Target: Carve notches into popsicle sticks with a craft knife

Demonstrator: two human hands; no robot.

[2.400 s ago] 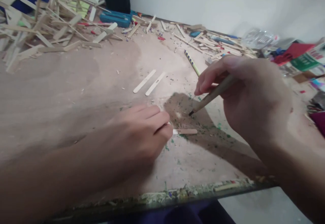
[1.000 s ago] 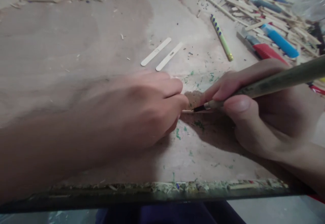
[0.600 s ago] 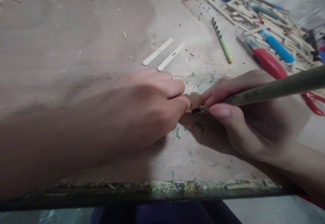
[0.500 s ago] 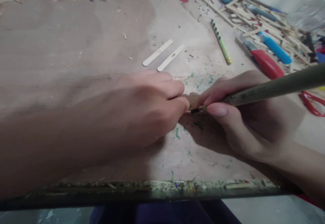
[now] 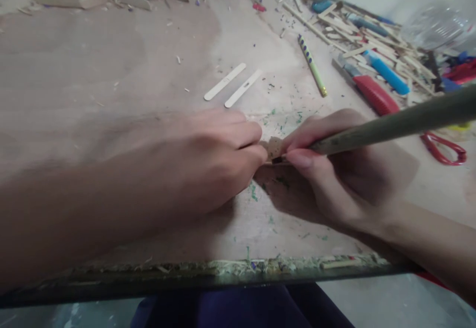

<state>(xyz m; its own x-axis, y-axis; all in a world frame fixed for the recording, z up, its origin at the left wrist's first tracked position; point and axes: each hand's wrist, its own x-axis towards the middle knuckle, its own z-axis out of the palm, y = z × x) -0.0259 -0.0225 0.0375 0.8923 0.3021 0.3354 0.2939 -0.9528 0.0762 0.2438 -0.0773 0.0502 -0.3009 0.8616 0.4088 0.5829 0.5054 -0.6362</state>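
left hand (image 5: 208,164) fingers clamped on small wood piece (image 5: 274,147) near tabletop (image 5: 111,70) front edge | right hand (image 5: 345,169) fingers clamped on pencil (image 5: 390,125), tip at piece | best: pin piece flat, short light strokes, pencil low

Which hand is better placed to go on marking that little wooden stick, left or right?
Right. The right hand grips the pencil with its tip at the small stick. The left hand is busy pinning that stick to the table.
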